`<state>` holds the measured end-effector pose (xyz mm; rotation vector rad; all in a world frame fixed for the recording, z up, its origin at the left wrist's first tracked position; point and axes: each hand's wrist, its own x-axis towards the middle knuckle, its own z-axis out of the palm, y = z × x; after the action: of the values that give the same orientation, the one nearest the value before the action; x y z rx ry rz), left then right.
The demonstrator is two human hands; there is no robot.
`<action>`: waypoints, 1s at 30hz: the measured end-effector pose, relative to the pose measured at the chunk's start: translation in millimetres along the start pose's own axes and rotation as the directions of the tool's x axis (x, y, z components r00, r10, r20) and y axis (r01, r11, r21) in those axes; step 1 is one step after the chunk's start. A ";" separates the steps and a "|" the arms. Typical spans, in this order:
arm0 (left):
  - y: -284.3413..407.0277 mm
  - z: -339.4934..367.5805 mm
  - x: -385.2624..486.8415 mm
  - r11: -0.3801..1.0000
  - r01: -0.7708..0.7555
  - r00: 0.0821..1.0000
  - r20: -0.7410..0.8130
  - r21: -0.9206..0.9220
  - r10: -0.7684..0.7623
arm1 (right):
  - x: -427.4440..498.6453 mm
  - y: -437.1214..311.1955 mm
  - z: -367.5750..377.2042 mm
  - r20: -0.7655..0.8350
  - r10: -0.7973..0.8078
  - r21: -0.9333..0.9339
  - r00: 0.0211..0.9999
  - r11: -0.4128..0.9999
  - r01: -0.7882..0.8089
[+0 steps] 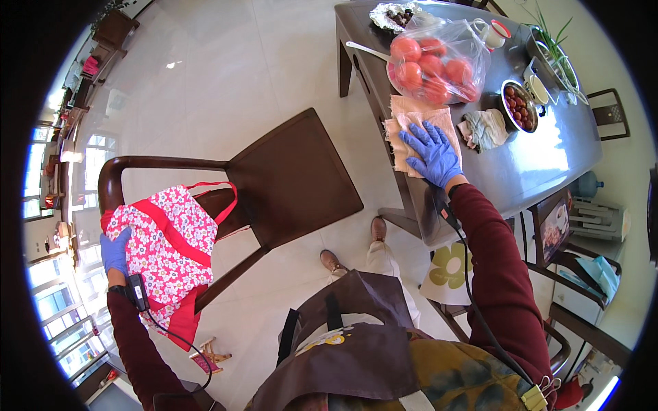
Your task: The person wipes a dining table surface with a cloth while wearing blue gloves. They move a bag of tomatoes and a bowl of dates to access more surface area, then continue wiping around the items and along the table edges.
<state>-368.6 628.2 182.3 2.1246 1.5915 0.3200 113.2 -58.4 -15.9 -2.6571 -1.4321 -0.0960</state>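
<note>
My right hand, in a blue glove, lies flat with its fingers somewhat apart on a folded peach-coloured cloth at the edge of the dark table. Over at the left, my gloved left hand rests at the top of a wooden chair's backrest, beside a red floral apron draped there; its fingertips are partly hidden, so its grip is unclear. The chair's brown seat faces the table. A crumpled grey-white cloth sits just right of the peach one.
Beyond the cloths stand a clear plastic bag of tomatoes, a white spoon, foil with dark pieces, a metal bowl of small reddish fruit, a white-and-red jug and a basin with green stalks. A small stool stands on the floor.
</note>
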 end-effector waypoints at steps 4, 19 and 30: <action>-19.4 -0.8 9.6 0.997 -0.053 0.998 -0.044 0.047 0.055 | -0.7 8.7 6.8 0.023 0.006 -0.028 1.000 1.000 -0.006; -38.1 -4.2 -6.0 0.989 0.029 0.996 -0.089 0.143 -0.016 | -1.0 9.7 7.5 0.093 0.007 -0.003 0.996 1.000 -0.007; 10.7 10.3 -3.3 0.943 0.256 0.962 -0.150 0.211 -0.228 | -4.0 0.2 -3.3 0.152 0.105 0.035 0.983 0.993 -0.111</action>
<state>-356.0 620.4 179.0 2.0737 2.0260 0.1968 111.2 -62.3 -13.1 -2.7510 -1.3095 0.1470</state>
